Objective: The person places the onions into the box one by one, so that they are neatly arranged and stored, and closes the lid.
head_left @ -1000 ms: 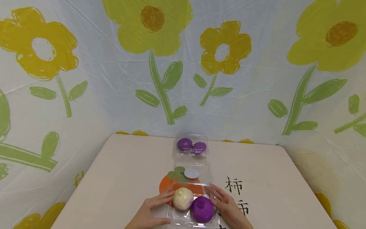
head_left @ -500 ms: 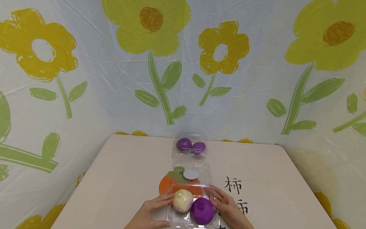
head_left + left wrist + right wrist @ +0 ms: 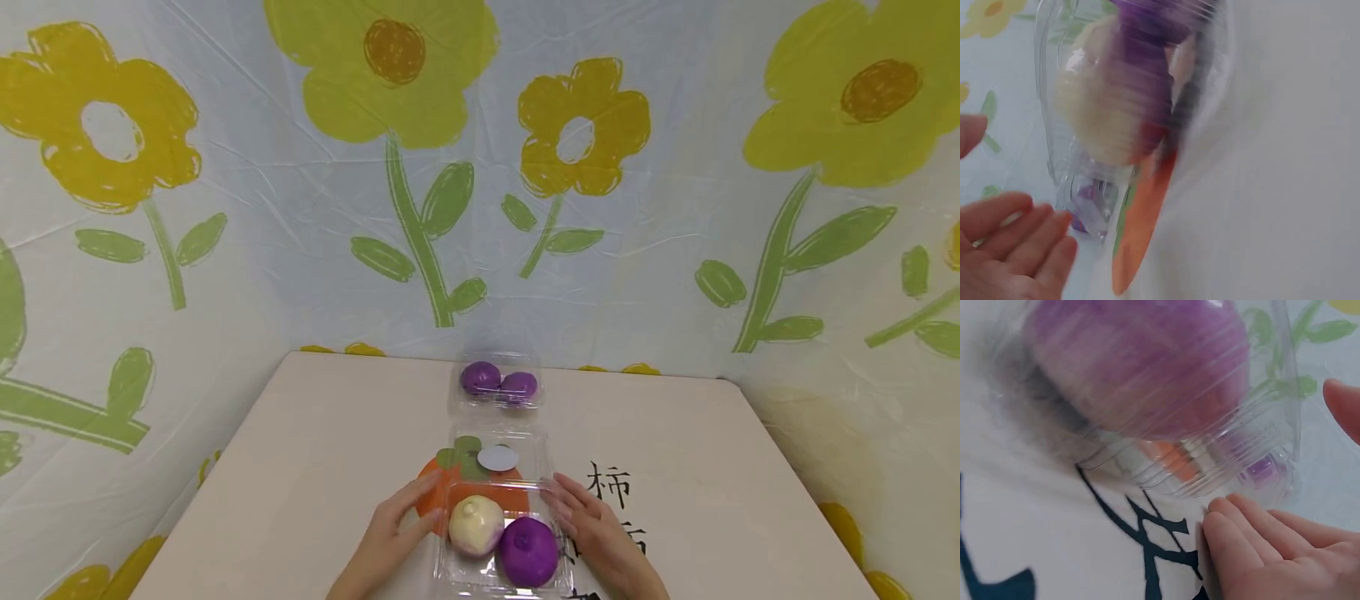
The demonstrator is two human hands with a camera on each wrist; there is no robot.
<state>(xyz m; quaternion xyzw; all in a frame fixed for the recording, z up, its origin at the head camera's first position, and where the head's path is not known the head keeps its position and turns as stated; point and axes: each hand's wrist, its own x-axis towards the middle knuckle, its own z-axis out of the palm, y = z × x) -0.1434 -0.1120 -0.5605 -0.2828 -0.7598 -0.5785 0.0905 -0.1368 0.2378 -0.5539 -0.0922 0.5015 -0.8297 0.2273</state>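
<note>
An opened clear plastic clamshell box (image 3: 504, 577) lies at the near middle of the table in the head view. Inside it, a round cream vegetable with a purplish underside (image 3: 476, 527) sits left of a round purple one (image 3: 528, 552); both look like turnips. My left hand (image 3: 390, 525) is beside the box's left wall with its fingers extended; the left wrist view shows the fingers (image 3: 1041, 244) apart from the plastic. My right hand (image 3: 600, 533) is at the right wall, fingers extended, and in the right wrist view its fingertips (image 3: 1225, 515) lie just below the ribbed edge.
The box's raised lid (image 3: 532, 450) with a white oval label (image 3: 497, 457) leans toward the back. Behind it, another clear box (image 3: 531, 367) holds two purple round vegetables (image 3: 480, 379). An orange fruit print (image 3: 431, 500) and black characters (image 3: 609, 485) mark the tabletop (image 3: 337, 433).
My left hand has come off the box's left side, its thumb lifting from the near corner. My right fingers have loosened slightly from the right wall. The box stays in place.
</note>
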